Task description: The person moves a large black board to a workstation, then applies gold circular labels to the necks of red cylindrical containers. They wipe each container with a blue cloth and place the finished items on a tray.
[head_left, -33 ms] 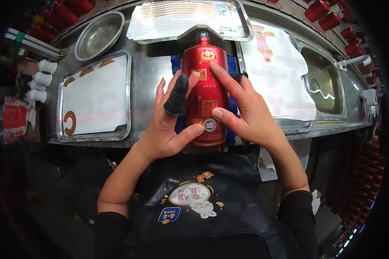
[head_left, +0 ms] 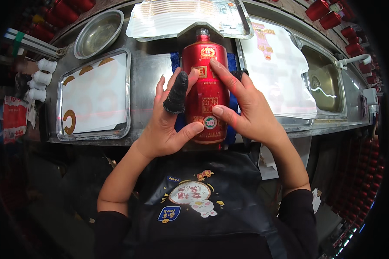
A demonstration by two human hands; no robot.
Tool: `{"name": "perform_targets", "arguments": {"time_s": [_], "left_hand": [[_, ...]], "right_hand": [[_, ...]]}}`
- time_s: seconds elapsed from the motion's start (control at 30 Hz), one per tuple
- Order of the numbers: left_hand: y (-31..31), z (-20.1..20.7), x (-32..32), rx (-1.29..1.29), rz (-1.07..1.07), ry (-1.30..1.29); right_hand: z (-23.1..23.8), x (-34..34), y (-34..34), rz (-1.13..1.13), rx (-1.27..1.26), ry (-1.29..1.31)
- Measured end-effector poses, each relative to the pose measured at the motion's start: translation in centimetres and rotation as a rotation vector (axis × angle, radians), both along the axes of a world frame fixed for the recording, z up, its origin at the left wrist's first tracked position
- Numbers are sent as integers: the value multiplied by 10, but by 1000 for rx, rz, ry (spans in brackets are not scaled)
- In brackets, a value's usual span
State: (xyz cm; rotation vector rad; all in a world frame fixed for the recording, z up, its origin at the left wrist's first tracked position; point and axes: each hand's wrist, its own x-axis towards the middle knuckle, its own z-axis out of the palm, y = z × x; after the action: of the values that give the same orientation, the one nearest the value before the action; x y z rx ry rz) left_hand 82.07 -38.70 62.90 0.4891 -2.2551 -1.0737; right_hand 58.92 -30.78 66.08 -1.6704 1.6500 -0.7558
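A glossy red bottle (head_left: 206, 93) with gold lettering panels and a round green-and-white label lies on its side, its clear-capped neck pointing away from me. It rests on blue cloth (head_left: 232, 101) before an angular metal holder. From the left, my left hand (head_left: 166, 123) holds the bottle, its thumb pressed near the base; a black cover wraps one finger. On the right side, my right hand (head_left: 250, 110) grips it, index fingertip on the upper body and thumb by the lower gold panel. Black wrapping shows on a right finger too. The bottle's underside is hidden.
On the left, a metal tray (head_left: 127, 116) carries a white sheet with gold curved stickers, below a metal bowl (head_left: 116, 21). Another tray (head_left: 249, 32) with sheets lies at the back. Right are white sheets (head_left: 281, 86) and a sink (head_left: 339, 101). White spools (head_left: 42, 77) stand far left.
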Motion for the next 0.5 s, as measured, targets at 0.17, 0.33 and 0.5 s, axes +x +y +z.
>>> {"name": "perform_targets", "arguments": {"time_s": [0.17,0.33,0.5], "left_hand": [[-1,-1,9,50,-15,33],[-1,-5,9,1,-33,-16],[1,-7,6,44,-13,31]], "right_hand": [[-9,-7,8,19,-64,-128],[-15,-9,15,58,-71,-75],[-17,-12,13,71,-63,-109]]}}
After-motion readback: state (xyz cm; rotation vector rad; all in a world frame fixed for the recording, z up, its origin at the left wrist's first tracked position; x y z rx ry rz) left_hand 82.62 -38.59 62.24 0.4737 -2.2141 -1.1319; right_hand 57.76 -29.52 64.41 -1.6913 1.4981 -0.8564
